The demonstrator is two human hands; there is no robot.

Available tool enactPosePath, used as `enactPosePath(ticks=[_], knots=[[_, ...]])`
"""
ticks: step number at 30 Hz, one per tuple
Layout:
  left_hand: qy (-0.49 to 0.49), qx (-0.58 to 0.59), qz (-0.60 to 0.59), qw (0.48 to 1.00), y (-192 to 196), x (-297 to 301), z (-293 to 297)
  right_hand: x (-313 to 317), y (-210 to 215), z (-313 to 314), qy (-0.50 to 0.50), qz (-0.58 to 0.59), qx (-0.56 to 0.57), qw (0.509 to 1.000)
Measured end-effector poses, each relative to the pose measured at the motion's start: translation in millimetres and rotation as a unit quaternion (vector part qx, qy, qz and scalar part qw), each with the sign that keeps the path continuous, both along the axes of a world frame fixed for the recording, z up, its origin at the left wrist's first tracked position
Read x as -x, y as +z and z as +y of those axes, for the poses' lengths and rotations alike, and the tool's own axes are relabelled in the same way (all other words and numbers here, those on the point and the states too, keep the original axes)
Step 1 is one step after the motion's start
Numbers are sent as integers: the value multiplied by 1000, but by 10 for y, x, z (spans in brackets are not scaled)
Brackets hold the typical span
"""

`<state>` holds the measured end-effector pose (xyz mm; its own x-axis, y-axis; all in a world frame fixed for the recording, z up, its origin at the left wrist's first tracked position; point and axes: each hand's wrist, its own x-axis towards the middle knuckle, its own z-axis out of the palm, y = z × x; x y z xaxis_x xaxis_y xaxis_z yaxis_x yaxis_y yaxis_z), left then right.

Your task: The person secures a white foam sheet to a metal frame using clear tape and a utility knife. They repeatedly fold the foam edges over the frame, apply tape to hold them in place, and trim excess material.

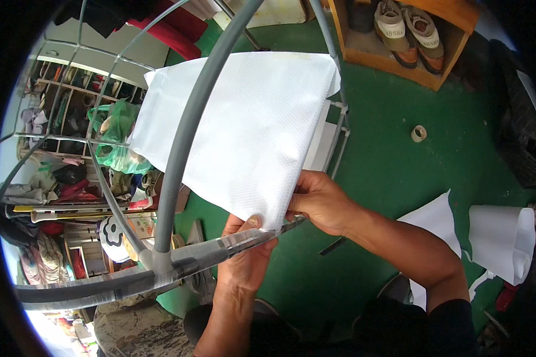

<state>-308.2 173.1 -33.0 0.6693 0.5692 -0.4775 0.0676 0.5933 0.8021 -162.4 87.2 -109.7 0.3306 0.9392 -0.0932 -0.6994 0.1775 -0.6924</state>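
A large white textured sheet (250, 119) spans a frame of grey tubes (187, 131) in the middle of the view. Its near corner meets a bottom tube wrapped in clear tape (220, 251). My left hand (244, 253) grips that corner from below, thumb on top of the sheet and fingers behind the taped tube. At the sheet's right edge my right hand (321, 202) is closed in a pinch on the border just above the tube. Its fingertips are partly hidden behind the sheet.
A roll of tape (418, 133) lies on the green floor (387, 160). White sheet scraps (438, 223) and a rolled white sheet (501, 241) are at the lower right. Shoes (408, 35) stand in a wooden cabinet (363, 50). Cluttered shelves and a green bag (122, 134) fill the left.
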Motion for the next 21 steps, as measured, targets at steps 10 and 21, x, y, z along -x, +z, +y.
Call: enactPosePath(ticks=[10, 21], knots=[[1, 51, -3, 999, -4, 42, 52, 75, 40, 45, -32, 3, -12, 999], [-16, 76, 26, 997, 37, 68, 95, 90, 21, 80, -31, -6, -34, 999]])
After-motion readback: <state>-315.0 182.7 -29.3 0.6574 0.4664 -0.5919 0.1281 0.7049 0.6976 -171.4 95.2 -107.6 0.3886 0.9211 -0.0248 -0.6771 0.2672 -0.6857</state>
